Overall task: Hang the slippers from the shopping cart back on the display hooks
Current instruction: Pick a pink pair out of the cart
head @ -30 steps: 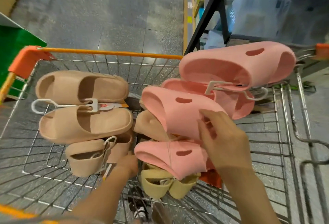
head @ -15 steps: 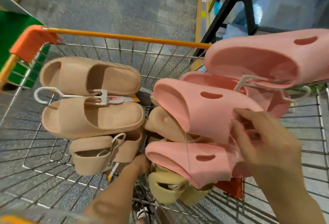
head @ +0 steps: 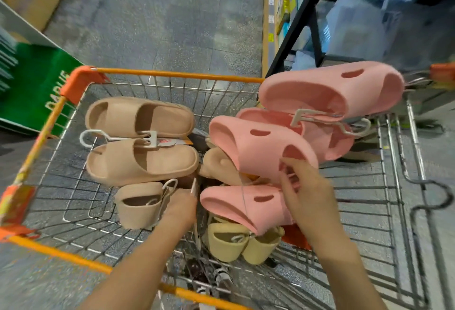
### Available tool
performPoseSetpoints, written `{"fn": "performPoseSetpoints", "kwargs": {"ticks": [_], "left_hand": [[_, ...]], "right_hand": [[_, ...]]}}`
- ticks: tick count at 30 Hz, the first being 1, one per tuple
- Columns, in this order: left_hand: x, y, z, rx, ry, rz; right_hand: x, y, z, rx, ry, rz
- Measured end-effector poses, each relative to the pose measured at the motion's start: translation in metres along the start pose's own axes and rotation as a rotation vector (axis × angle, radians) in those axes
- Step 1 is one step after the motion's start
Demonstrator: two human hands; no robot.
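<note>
A wire shopping cart [head: 364, 194] with orange edges is full of slippers. On the left side lie two tan slippers [head: 140, 137] joined by a white hanger [head: 115, 137]. One more tan slipper [head: 139, 205] sits below them, near the left hand [head: 181, 207]. The left hand is low in the cart between the tan slippers and the pink ones. Its fingers are hidden, so I cannot tell if they hold anything.

The right hand [head: 307, 194] is at the middle pink slippers [head: 256, 147]. Its fingers [head: 289, 161] pinch the near end of the upper pink slipper. Another pink slipper [head: 246, 205] lies just under it, touching the hand. A second pink pair [head: 330, 90] rests higher up at the right side of the cart, with its own white hanger [head: 330, 118]. Yellow slippers [head: 236, 243] sit at the bottom, under the pink ones. The floor [head: 172, 14] behind the cart is gray.
</note>
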State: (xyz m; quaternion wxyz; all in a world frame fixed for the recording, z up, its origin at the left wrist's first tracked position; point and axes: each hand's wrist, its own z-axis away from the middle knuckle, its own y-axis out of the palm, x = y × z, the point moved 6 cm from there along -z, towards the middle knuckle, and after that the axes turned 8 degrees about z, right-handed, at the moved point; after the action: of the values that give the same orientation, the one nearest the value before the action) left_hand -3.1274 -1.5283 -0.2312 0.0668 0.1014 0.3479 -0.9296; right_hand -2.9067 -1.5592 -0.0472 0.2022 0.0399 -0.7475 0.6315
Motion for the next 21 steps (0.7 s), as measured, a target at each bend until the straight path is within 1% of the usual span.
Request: {"fn": "performPoseSetpoints", "kwargs": {"ticks": [1, 3, 6, 8, 9, 11, 13, 14, 19, 21], "left_hand": [[-0.003, -0.006, 0.007, -0.01, 0.032, -0.006], [-0.005, -0.025, 0.02, -0.106, 0.079, 0.002], [-0.012, -0.055, 0.054, -0.274, 0.107, 0.307], [-0.015, -0.066, 0.071, -0.373, 0.146, 0.459], [-0.014, -0.07, 0.075, -0.427, 0.164, 0.553], [-0.01, -0.073, 0.075, -0.505, 0.146, 0.788], [-0.006, -0.068, 0.069, -0.535, 0.123, 0.968], [-0.006, -0.065, 0.068, -0.53, 0.113, 1.006], [-0.028, -0.064, 0.066, -0.446, 0.045, 0.856], [-0.031, -0.058, 0.061, -0.425, -0.03, 0.909]], "right_hand": [[-0.002, 0.004, 0.003, 0.029, 0.029, -0.014], [-0.006, 0.01, 0.011, 0.079, 0.069, -0.003], [-0.01, 0.014, 0.019, 0.151, 0.111, -0.012], [-0.009, 0.015, 0.024, 0.194, 0.131, -0.02], [-0.01, 0.017, 0.026, 0.214, 0.148, -0.031], [-0.013, 0.021, 0.025, 0.247, 0.203, -0.07], [-0.018, 0.024, 0.023, 0.267, 0.265, -0.11], [-0.021, 0.025, 0.022, 0.271, 0.28, -0.119], [-0.028, 0.024, 0.012, 0.293, 0.309, -0.15], [-0.033, 0.027, 0.009, 0.302, 0.308, -0.128]]}}
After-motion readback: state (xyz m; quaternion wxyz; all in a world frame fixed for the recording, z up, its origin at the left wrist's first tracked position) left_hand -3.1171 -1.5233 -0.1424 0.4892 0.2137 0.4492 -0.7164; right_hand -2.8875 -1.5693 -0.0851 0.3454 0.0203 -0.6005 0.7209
